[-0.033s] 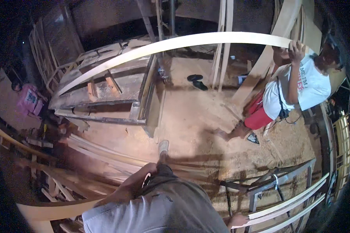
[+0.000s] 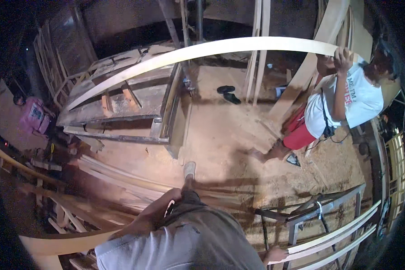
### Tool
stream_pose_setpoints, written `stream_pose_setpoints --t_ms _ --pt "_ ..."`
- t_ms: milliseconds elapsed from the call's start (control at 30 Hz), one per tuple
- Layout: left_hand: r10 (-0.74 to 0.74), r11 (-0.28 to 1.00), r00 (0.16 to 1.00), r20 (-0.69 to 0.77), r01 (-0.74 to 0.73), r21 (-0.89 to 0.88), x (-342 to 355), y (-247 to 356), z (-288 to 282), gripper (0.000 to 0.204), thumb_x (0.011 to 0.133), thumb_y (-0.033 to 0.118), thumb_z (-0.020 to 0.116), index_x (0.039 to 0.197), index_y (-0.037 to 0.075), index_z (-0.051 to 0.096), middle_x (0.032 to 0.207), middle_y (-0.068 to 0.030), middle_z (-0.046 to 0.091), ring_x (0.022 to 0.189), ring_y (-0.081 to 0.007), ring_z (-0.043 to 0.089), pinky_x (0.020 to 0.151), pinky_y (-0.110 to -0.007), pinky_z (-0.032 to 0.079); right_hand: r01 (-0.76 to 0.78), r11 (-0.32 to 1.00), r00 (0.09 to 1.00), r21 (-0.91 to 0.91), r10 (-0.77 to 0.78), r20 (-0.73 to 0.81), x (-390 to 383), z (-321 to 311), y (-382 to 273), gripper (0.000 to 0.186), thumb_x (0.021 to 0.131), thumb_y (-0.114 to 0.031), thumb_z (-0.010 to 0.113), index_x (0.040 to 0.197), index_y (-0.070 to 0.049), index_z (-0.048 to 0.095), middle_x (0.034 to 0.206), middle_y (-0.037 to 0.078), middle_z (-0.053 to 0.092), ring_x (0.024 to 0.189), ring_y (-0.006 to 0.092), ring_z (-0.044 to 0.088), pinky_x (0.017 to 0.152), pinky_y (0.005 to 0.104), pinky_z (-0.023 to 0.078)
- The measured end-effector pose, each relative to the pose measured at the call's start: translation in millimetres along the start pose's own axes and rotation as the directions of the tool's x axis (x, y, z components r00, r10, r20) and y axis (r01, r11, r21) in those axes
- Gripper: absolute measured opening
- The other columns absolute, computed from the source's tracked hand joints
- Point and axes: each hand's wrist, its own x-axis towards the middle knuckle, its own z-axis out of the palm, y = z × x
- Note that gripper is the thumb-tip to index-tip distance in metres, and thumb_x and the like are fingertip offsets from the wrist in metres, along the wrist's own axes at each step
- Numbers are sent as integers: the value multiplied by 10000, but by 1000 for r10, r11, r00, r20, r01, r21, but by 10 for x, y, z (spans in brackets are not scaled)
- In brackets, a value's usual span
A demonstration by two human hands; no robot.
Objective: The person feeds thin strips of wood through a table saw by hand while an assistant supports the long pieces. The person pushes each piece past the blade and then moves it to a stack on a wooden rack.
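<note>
Nearest you, your right hand [image 2: 276, 255] is at the near ends of the pale wooden strips [image 2: 333, 234], low on the right beside a dark stand [image 2: 321, 210]; whether its fingers pinch one, you cannot tell. Your left hand [image 2: 174, 194] is by your leg, its fingers too hidden to read. Beyond lie loose planks [image 2: 117, 176] on the floor. Farther off, a co-worker [image 2: 360, 96] raises one end of a long pale board [image 2: 220, 46] above an open-framed bench [image 2: 121, 137], whose top holds two small blocks [image 2: 106, 106].
</note>
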Motion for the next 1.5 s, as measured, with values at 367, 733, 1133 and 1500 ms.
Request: stream_pose_setpoints --t_ms 367,733,1133,1500 --pt "-57 997 998 41 55 47 -167 -16 -123 328 667 289 558 811 30 696 845 -216 659 819 -365 645 749 -458 495 75 996 995 42 -77 57 8 99 9 432 713 -274 639 982 30 492 1017 181 503 926 356 541 783 444 476" --pt "-36 998 999 -41 34 -45 -183 151 -305 365 687 313 550 805 -5 684 873 -249 649 838 -375 647 763 -471 502 258 966 952 -28 -259 -164 188 860 175 330 765 -320 579 752 10 584 794 212 574 721 371 571 613 487 461" --pt "-91 996 992 85 89 29 181 -6 -287 342 694 306 558 801 10 690 877 -249 648 820 -398 639 733 -475 508 68 991 986 -115 -84 -142 22 441 158 447 745 -334 598 1040 -13 493 1106 182 490 979 348 541 772 423 502" --pt "-72 995 992 104 65 75 229 1 -336 344 662 296 598 778 -17 683 878 -255 647 837 -384 641 770 -455 501 18 997 998 -80 -22 -53 43 191 -79 377 727 -251 629 978 -29 456 1033 132 481 955 314 545 743 417 507"
